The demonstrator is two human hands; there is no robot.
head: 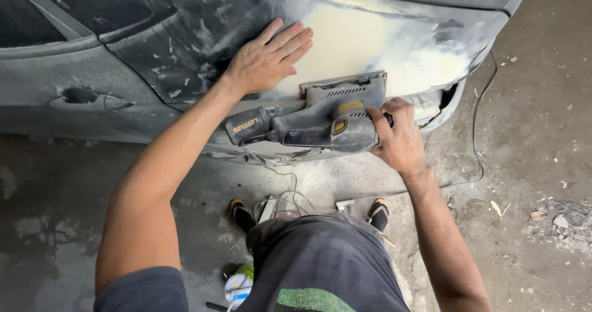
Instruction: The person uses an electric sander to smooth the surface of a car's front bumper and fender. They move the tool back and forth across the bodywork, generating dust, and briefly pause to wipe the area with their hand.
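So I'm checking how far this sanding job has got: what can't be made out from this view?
- Sanding pad face: hidden in the head view under the sander body, pressed against the car panel.
- Filler patch: its lower edge is covered by the sander and the left hand.
- Right hand: its fingers wrap out of sight round the sander's front.
- Cord: its end is hidden behind the arm.

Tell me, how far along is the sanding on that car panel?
Seemingly midway. Already done: pale filler covers the rear panel, and scuffed, dusty paint surrounds it. In hand: the right hand holds the grey electric sander against the filler's lower edge, while the left hand lies flat on the panel beside it. Left: the patch remains bare and unpainted, its edges look uneven, and the taillight opening is empty.
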